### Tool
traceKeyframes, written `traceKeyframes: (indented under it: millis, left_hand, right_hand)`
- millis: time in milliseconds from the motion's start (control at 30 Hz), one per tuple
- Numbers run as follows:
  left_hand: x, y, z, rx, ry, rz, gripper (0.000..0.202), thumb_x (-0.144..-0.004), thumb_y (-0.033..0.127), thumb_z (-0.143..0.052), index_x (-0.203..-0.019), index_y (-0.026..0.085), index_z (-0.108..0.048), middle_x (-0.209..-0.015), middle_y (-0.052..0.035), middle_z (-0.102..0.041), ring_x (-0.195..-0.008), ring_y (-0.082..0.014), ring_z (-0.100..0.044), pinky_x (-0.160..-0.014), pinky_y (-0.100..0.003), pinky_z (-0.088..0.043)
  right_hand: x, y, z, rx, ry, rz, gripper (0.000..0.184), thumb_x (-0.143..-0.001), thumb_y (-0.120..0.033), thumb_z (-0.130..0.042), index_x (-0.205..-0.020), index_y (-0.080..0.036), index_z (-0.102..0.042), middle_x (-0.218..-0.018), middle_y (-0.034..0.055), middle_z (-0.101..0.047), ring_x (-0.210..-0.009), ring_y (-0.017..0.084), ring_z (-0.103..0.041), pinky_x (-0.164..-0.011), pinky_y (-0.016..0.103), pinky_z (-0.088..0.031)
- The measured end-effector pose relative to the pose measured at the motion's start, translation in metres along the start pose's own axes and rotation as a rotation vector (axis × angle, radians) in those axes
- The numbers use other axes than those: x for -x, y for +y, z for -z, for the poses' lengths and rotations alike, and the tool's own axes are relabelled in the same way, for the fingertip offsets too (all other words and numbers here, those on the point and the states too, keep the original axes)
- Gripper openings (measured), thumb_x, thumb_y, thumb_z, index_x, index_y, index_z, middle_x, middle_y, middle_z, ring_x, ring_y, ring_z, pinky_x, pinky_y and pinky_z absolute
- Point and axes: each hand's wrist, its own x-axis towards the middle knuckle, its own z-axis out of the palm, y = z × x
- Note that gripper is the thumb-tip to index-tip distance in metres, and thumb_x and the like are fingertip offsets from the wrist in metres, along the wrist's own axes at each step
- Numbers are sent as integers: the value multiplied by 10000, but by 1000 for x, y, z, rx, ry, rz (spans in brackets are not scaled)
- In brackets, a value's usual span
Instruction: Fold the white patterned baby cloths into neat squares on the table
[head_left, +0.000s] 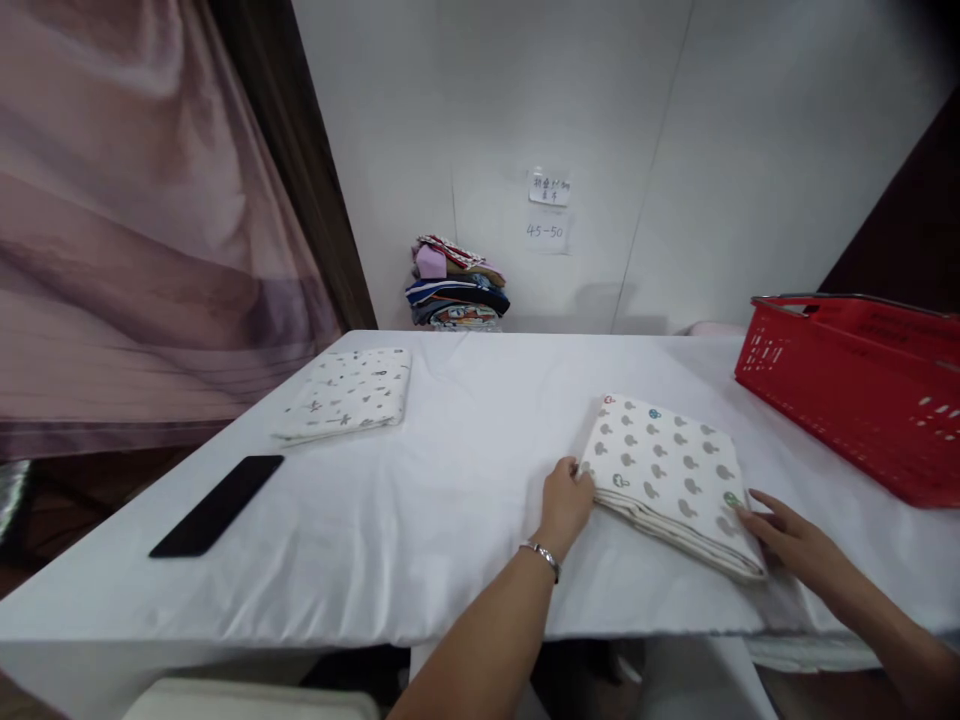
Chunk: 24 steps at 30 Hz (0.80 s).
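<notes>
A folded white cloth [664, 465] printed with grey mushroom shapes, a few of them coloured, lies at a slant on the right half of the table. My left hand [568, 503], with a silver bracelet at the wrist, pinches its left corner. At the cloth's right edge my right hand [796, 538] grips the near right corner, thumb on top and the fingers partly hidden beside it. Several fabric layers show along the near fold. Another folded white cloth [356, 388] with small dark motifs rests at the table's far left.
White fabric covers the table [450, 500]. A black flat slab [217, 507] lies near its left edge. On the right stands a red plastic basket [855, 385]. Behind the far edge is a pile of folded fabrics [459, 285], below paper notes [549, 212] on the wall.
</notes>
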Motion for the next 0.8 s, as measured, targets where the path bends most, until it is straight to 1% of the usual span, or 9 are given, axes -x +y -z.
traceKeyframes:
  millis: [67, 133, 200, 267, 367, 467, 533, 667, 800]
  left_hand:
    - [-3, 4, 1, 1, -36, 57, 393, -791, 282, -482, -1167, 168, -504, -1091, -87, -621, -548, -109, -562, -495, -231, -425]
    - [-5, 8, 2, -24, -62, 96, 435, -769, 269, -505, -1190, 158, -490, -1086, -92, -622, -565, -117, -568, -512, -236, -428]
    - [-3, 9, 3, -77, -59, 90, 410, -744, 244, -528, -1142, 146, -528, -1025, -88, -640, -657, -142, -590, -590, -246, -441]
    - [3, 8, 3, -131, -53, 62, 370, -725, 230, -543, -1084, 144, -562, -945, -79, -652, -746, -168, -594, -656, -259, -438]
    - [17, 2, 2, -188, -64, 27, 386, -711, 237, -559, -1089, 160, -555, -850, -51, -649, -762, -183, -587, -667, -272, -424]
    - [26, -1, 4, -220, -88, 14, 424, -712, 282, -572, -1120, 172, -537, -863, -46, -648, -790, -196, -589, -684, -282, -417]
    - [25, 0, 5, -208, -82, 40, 476, -720, 347, -580, -1154, 162, -519, -920, -64, -649, -847, -212, -591, -722, -290, -419]
    - [11, 14, 1, -192, -1, 78, 580, -731, 496, -567, -1194, 157, -485, -981, -92, -649, -931, -236, -588, -803, -301, -412]
    - [-6, 30, -12, -285, 69, 72, 535, -730, 474, -571, -1139, 136, -509, -1083, -155, -620, -1040, -284, -558, -875, -341, -398]
  right_hand:
    - [-5, -6, -3, -42, -9, -21, 916, -638, -635, -588, -1387, -173, -333, -1105, 143, -627, -803, 266, -641, -671, 356, -522]
    - [-10, -13, -7, 21, 35, 4, 928, -595, -596, -628, -1371, -153, -373, -1073, 154, -628, -823, 279, -633, -706, 371, -510]
    - [-17, -20, -11, 64, 82, 78, 895, -573, -559, -630, -1345, -157, -421, -1053, 141, -624, -855, 280, -621, -759, 380, -493]
    - [-25, -26, -12, 22, 112, 205, 865, -591, -538, -608, -1359, -195, -403, -1081, 107, -612, -900, 260, -609, -795, 363, -480]
    - [-41, -27, -10, -34, 95, 322, 822, -597, -520, -596, -1338, -209, -424, -1069, 77, -624, -936, 252, -598, -802, 350, -477]
    - [-54, -20, -6, 53, 62, 263, 757, -573, -516, -597, -1236, -158, -526, -970, 100, -659, -867, 283, -620, -784, 390, -483]
    - [-59, -16, -4, 115, 49, 240, 759, -603, -533, -581, -1252, -146, -512, -974, 114, -660, -837, 287, -631, -783, 410, -483]
    - [-63, -20, -4, 184, 61, 185, 802, -686, -595, -531, -1320, -111, -441, -942, 132, -669, -828, 297, -637, -813, 446, -474]
    - [-68, -35, -8, 177, 91, 159, 827, -685, -616, -536, -1302, -71, -456, -900, 170, -674, -811, 327, -642, -778, 464, -493]
